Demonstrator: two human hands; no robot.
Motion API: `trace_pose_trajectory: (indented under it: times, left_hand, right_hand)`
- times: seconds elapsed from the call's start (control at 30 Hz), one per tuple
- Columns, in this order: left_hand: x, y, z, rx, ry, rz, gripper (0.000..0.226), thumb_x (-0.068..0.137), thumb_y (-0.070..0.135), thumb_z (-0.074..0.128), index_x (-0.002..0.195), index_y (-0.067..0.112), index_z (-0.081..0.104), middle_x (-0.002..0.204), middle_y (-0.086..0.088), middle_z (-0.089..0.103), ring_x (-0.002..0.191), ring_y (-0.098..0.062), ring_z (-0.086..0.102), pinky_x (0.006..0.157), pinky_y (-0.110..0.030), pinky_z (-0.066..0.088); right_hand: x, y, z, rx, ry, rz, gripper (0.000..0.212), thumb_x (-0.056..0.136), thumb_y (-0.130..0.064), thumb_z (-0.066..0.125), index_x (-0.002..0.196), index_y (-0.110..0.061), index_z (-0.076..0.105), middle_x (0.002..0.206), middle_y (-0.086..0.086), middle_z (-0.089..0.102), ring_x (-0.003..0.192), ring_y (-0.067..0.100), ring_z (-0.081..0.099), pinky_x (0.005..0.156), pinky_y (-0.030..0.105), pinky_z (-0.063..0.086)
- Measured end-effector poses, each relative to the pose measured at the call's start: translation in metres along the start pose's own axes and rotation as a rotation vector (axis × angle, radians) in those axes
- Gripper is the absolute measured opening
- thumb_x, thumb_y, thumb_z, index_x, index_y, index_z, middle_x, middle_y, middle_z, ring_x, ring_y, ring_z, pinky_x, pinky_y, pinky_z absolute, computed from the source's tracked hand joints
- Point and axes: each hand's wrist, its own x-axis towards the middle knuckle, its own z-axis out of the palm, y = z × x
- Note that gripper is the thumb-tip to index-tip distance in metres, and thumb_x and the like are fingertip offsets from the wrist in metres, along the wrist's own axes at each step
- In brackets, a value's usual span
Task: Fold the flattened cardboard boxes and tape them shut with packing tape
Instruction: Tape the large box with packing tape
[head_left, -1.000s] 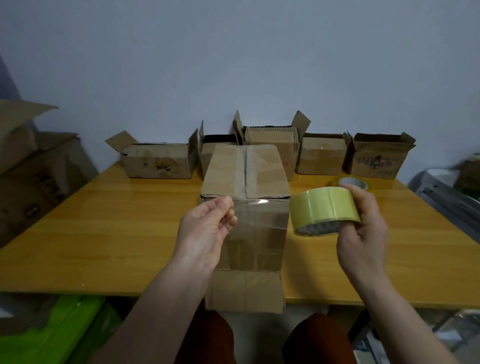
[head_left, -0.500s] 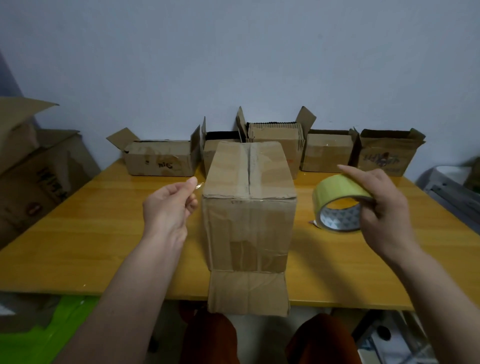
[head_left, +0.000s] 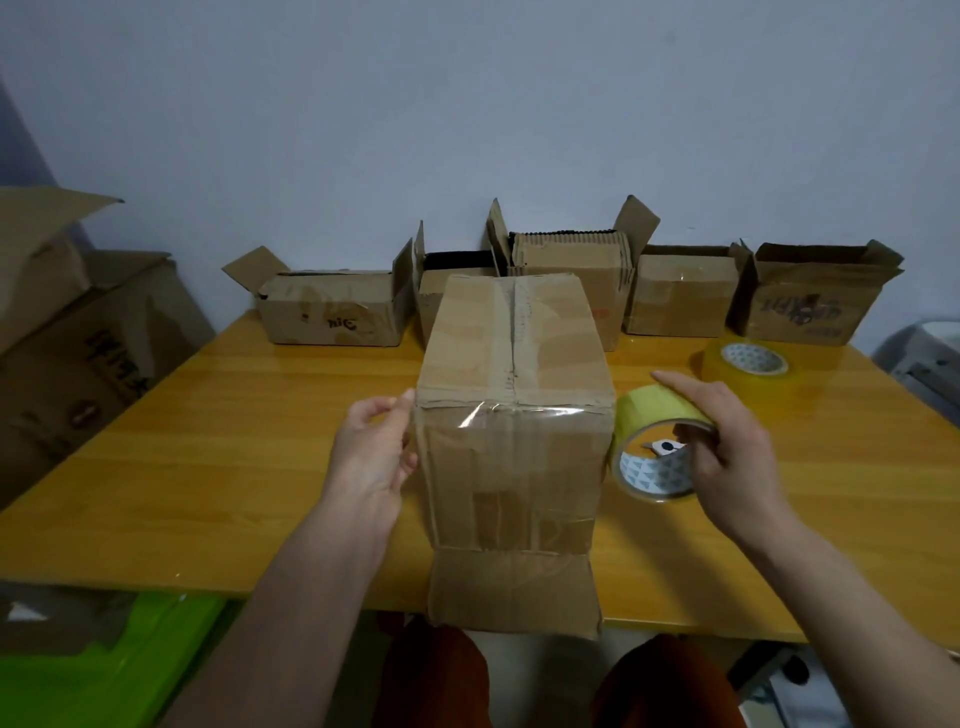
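**Tape stretched across the front of the box**

A cardboard box (head_left: 511, 415) stood at the near edge of the yellow wooden counter (head_left: 208, 467), its top flaps closed and its lower front flap hanging over the counter's edge. A clear strip of tape (head_left: 511, 415) ran across the box's upper front edge, from one side to the other. The left hand (head_left: 371, 457) was beside the box's left side, its fingers (head_left: 402, 402) pinching the free end of the strip at the corner. The right hand (head_left: 727, 457) gripped the tape roll (head_left: 657, 447) just beside the box's right side, fingers curled round its rim. A second roll (head_left: 750, 366) lay flat farther back. Five open boxes (head_left: 332, 312) lined the wall.
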Motion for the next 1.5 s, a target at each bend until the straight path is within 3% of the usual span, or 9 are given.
trace_pose_trajectory:
  times: [0.1, 0.3, 0.43, 0.53, 0.63, 0.87, 1.07, 1.23, 1.5]
  left_hand:
    - [-0.002, -0.01, 0.004, 0.106, 0.132, 0.209, 0.017, 0.09, 0.029, 0.066, 0.102, 0.03, 0.053, 0.11, -0.002, 0.06, 0.099, -0.019, 0.061, 0.09, -0.039, 0.053]
    - [-0.007, -0.013, -0.013, 0.514, 0.159, 0.775, 0.023, 0.096, 0.007, 0.054, 0.112, 0.015, 0.068, 0.097, 0.015, 0.065, 0.081, 0.02, 0.056, 0.07, -0.002, 0.046]
    - [-0.014, -0.006, -0.025, 0.701, 0.037, 0.669, 0.036, 0.105, 0.026, 0.032, 0.115, 0.016, 0.065, 0.111, 0.004, 0.065, 0.097, -0.007, 0.057, 0.078, -0.016, 0.044]
    - [-0.01, 0.006, -0.028, 0.843, 0.004, 0.395, 0.053, 0.099, 0.057, 0.021, 0.102, 0.02, 0.057, 0.108, -0.002, 0.06, 0.107, -0.023, 0.055, 0.086, -0.038, 0.044]
    - [-0.018, 0.007, -0.024, 1.125, 0.259, 0.559, 0.065, 0.096, 0.058, 0.029, 0.145, 0.016, 0.038, 0.156, -0.009, 0.028, 0.144, -0.026, 0.022, 0.118, -0.046, 0.023]
    - [-0.044, -0.018, 0.016, 0.921, -0.012, 0.938, 0.027, 0.087, 0.046, 0.064, 0.105, 0.026, 0.068, 0.121, 0.011, 0.063, 0.119, -0.01, 0.048, 0.112, -0.038, 0.029]
    - [-0.034, -0.008, 0.005, 0.876, -0.049, 0.883, 0.018, 0.074, 0.035, 0.076, 0.088, 0.03, 0.066, 0.108, 0.017, 0.064, 0.108, -0.004, 0.051, 0.105, -0.047, 0.039]
    - [-0.029, 0.007, -0.024, 0.88, -0.202, 0.928, 0.029, 0.076, 0.028, 0.076, 0.104, 0.032, 0.069, 0.111, 0.027, 0.061, 0.105, 0.028, 0.044, 0.117, -0.033, 0.022]
    - [-0.004, 0.03, -0.053, 0.888, -0.487, 0.797, 0.038, 0.073, 0.034, 0.071, 0.111, 0.032, 0.069, 0.124, 0.027, 0.06, 0.134, 0.004, 0.039, 0.122, -0.037, 0.009]
  right_hand:
    - [-0.004, -0.004, 0.003, 0.015, -0.018, 0.004, 0.07, 0.08, 0.023, 0.045, 0.128, -0.028, 0.051, 0.108, 0.003, 0.054, 0.096, 0.007, 0.048, 0.08, 0.021, 0.04]
    - [-0.012, -0.022, -0.004, 0.211, -0.117, 0.037, 0.047, 0.086, -0.031, 0.048, 0.133, -0.028, 0.049, 0.108, -0.003, 0.053, 0.097, 0.005, 0.052, 0.078, 0.011, 0.041]
    - [-0.014, -0.038, -0.002, 0.354, -0.208, 0.131, 0.055, 0.087, -0.052, 0.036, 0.138, -0.033, 0.044, 0.118, -0.006, 0.051, 0.109, -0.013, 0.045, 0.085, -0.001, 0.032]
    - [-0.017, -0.046, 0.01, 0.422, -0.242, 0.187, 0.051, 0.09, -0.047, 0.033, 0.137, -0.036, 0.046, 0.138, 0.002, 0.047, 0.127, -0.002, 0.036, 0.106, 0.008, 0.025]
    - [-0.021, -0.052, 0.021, 0.518, -0.315, 0.195, 0.042, 0.087, -0.047, 0.046, 0.127, -0.043, 0.056, 0.134, -0.01, 0.055, 0.132, 0.009, 0.041, 0.112, 0.037, 0.032]
    - [-0.011, -0.062, 0.016, 0.538, -0.382, 0.219, 0.031, 0.093, -0.039, 0.053, 0.121, -0.029, 0.062, 0.107, -0.019, 0.066, 0.102, -0.005, 0.058, 0.083, 0.012, 0.047]
    - [0.018, 0.066, 0.025, -0.43, -0.371, 0.575, 0.042, 0.097, -0.037, 0.048, 0.136, -0.021, 0.05, 0.139, 0.017, 0.046, 0.13, 0.035, 0.037, 0.107, 0.04, 0.03]
    - [0.014, 0.113, 0.037, -0.666, -0.454, 0.551, 0.041, 0.101, -0.035, 0.037, 0.141, -0.025, 0.042, 0.146, 0.01, 0.039, 0.13, 0.035, 0.032, 0.105, 0.043, 0.029]
    - [0.03, 0.083, 0.028, 0.011, -0.343, 0.571, 0.015, 0.079, 0.003, 0.072, 0.079, -0.009, 0.062, 0.087, 0.016, 0.064, 0.076, 0.028, 0.057, 0.061, 0.033, 0.041]
